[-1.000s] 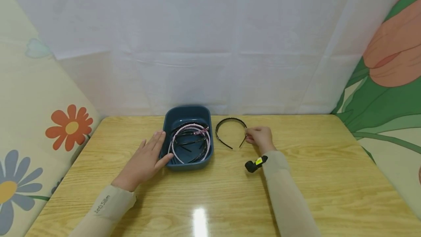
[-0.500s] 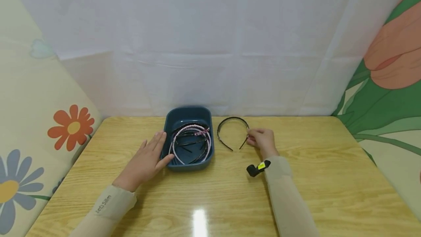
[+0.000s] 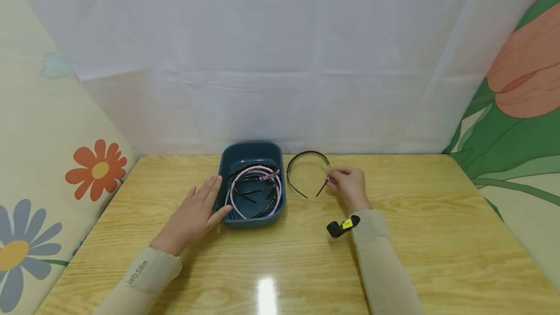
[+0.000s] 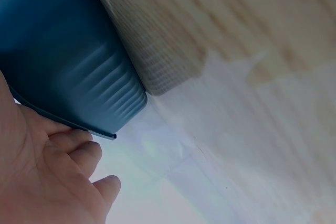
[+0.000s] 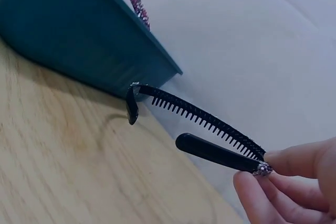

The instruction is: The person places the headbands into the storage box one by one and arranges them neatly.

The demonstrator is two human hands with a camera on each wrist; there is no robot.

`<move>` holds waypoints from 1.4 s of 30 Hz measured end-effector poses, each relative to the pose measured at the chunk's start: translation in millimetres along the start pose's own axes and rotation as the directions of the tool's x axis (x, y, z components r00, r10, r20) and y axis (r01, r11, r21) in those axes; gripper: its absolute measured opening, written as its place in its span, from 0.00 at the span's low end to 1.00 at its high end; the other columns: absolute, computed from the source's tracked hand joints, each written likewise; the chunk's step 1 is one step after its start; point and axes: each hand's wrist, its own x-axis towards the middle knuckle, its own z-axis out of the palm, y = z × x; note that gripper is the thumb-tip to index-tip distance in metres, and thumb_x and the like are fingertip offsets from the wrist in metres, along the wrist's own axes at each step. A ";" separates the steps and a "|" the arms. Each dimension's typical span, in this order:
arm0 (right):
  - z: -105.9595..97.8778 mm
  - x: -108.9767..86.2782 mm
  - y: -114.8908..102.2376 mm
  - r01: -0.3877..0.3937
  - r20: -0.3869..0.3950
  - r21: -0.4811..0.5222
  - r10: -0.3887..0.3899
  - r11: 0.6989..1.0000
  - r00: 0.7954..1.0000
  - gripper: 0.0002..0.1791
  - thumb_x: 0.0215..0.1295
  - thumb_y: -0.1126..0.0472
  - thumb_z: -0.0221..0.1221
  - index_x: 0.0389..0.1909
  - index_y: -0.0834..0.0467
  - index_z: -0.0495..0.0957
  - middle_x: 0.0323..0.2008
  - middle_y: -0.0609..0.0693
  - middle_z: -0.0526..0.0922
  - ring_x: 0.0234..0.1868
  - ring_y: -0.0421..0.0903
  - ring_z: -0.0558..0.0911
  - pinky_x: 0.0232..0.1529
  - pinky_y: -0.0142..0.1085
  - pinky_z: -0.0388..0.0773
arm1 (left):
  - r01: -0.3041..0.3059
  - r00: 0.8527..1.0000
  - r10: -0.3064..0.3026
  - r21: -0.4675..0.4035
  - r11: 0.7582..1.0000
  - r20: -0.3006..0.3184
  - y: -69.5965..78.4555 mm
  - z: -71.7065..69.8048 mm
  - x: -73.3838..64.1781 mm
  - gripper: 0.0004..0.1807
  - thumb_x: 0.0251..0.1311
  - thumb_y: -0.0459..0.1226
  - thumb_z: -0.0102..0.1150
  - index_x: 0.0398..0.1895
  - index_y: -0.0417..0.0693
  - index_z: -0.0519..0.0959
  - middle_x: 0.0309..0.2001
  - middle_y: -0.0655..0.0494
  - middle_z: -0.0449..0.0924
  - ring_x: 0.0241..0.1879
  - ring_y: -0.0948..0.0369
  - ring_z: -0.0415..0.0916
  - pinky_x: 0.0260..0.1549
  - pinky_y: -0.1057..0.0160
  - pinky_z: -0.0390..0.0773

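Observation:
A dark blue plastic basin (image 3: 251, 225) stands near the table's back edge, with several headbands inside. On top lies a pink headband (image 3: 233, 193) with a sparkly bow (image 3: 269, 175); black headbands lie partly hidden beneath. My left hand (image 3: 192, 213) rests against the basin's left side, fingers straight along the rim and thumb at the near corner. To the basin's right, my right hand (image 3: 349, 186) pinches a black toothed headband (image 5: 205, 121) by one arm, close to a glittery spot. This headband hangs above the table, its shadow visible below in the right wrist view.
The wooden table (image 3: 280, 261) reaches back to a white cloth (image 3: 280, 62). Floral panels (image 3: 96, 169) flank it on both sides. A small black camera (image 3: 342, 226) is strapped to the right wrist.
The black toothed headband has risen slightly and tilted in my right hand, which stays nearly in place. My left hand and the basin hold still; the view has shifted a little.

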 end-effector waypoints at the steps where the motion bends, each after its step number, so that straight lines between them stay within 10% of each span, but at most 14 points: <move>1: 0.1 -0.7 -1.2 0.005 0.001 0.004 -0.005 1.000 1.000 0.16 0.67 0.71 0.62 0.51 0.79 0.79 0.28 0.54 0.84 0.25 0.39 0.84 0.34 0.30 0.86 | -0.001 1.000 0.001 0.001 1.000 -0.001 0.3 -0.1 -0.1 0.46 0.75 0.57 0.47 0.79 0.31 0.49 0.79 0.35 0.46 0.79 0.40 0.42 0.73 0.33 0.45; 13: 2.8 -10.3 -18.3 0.035 0.004 0.027 -0.035 0.999 0.999 0.16 0.67 0.71 0.63 0.51 0.78 0.79 0.41 0.66 0.84 0.29 0.42 0.85 0.39 0.33 0.86 | -0.002 1.000 0.002 0.000 1.000 0.002 1.3 -0.4 -0.5 0.47 0.75 0.58 0.46 0.79 0.31 0.49 0.79 0.36 0.46 0.79 0.40 0.42 0.73 0.34 0.44; 42: 39.9 -30.4 -30.9 0.090 0.081 0.196 -0.107 0.977 0.991 0.08 0.66 0.74 0.62 0.43 0.76 0.79 0.27 0.53 0.86 0.27 0.42 0.86 0.35 0.36 0.87 | 0.005 1.000 -0.005 -0.008 1.000 0.013 0.3 -0.5 1.1 0.47 0.75 0.57 0.47 0.79 0.30 0.48 0.80 0.35 0.45 0.79 0.40 0.41 0.73 0.34 0.44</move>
